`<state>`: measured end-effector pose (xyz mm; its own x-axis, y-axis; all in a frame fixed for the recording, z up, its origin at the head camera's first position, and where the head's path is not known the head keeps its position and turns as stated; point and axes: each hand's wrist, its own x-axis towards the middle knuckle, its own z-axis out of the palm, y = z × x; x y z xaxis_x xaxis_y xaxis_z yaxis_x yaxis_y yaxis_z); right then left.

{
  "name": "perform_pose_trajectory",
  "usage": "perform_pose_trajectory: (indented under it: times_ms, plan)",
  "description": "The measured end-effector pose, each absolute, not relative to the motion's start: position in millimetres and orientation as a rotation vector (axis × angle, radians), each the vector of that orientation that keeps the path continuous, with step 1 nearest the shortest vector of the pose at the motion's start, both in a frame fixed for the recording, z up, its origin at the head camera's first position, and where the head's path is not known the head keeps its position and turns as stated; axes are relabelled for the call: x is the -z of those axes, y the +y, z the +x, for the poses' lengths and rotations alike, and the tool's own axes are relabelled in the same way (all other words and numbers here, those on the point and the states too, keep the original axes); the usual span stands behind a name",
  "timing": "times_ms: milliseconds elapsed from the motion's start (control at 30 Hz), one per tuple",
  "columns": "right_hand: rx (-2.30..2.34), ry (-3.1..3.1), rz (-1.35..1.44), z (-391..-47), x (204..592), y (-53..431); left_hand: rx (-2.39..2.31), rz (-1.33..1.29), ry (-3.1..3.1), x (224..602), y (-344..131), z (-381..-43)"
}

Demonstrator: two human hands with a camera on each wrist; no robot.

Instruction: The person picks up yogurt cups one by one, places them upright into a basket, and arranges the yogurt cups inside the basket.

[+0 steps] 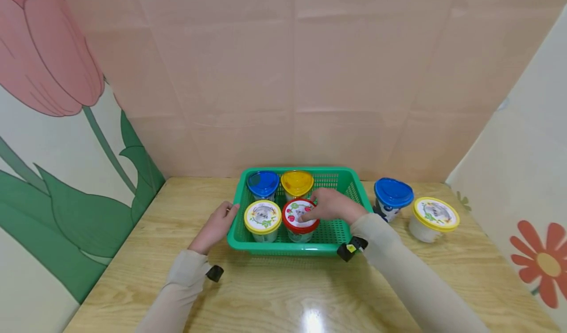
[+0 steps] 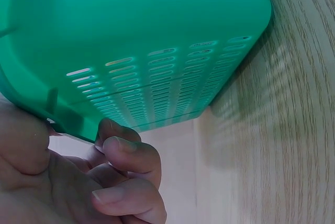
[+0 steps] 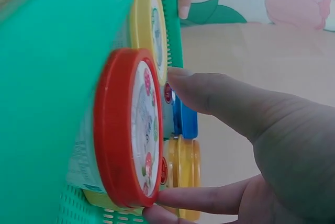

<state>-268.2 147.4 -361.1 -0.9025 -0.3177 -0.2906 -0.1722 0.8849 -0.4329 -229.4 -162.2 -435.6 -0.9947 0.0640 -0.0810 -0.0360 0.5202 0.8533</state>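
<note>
A green plastic basket point(image 1: 283, 247) with slotted sides stands on the table. My left hand point(image 1: 218, 227) grips its left rim, fingers curled beneath the edge point(image 2: 125, 177). Inside sits a tub with a red lid point(image 1: 300, 220) at the front, beside a yellow-lidded tub point(image 1: 263, 216). Behind them are a blue-lidded tub point(image 1: 263, 183) and an amber-lidded tub point(image 1: 297, 183). Over the red lid is my right hand point(image 1: 332, 205), thumb and fingers spread. In the right wrist view its fingertips point(image 3: 167, 198) are right at the red lid's edge, while the thumb stands off it.
Right of the basket, a blue-lidded tub point(image 1: 393, 198) and another yellow-lidded tub point(image 1: 435, 219) stand on the wooden table point(image 1: 248, 298). A pinkish sheet point(image 1: 292, 77) covers the wall behind. Painted walls rise at both sides.
</note>
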Motion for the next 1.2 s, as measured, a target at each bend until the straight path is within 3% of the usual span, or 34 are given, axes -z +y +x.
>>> perform_pose_trajectory:
  times_ms: [1200]
  plan:
    - [0.506,2.658,-0.445,-268.8,361.4,143.9,-1.508,-0.002,2.648,439.2,-162.0,-230.1]
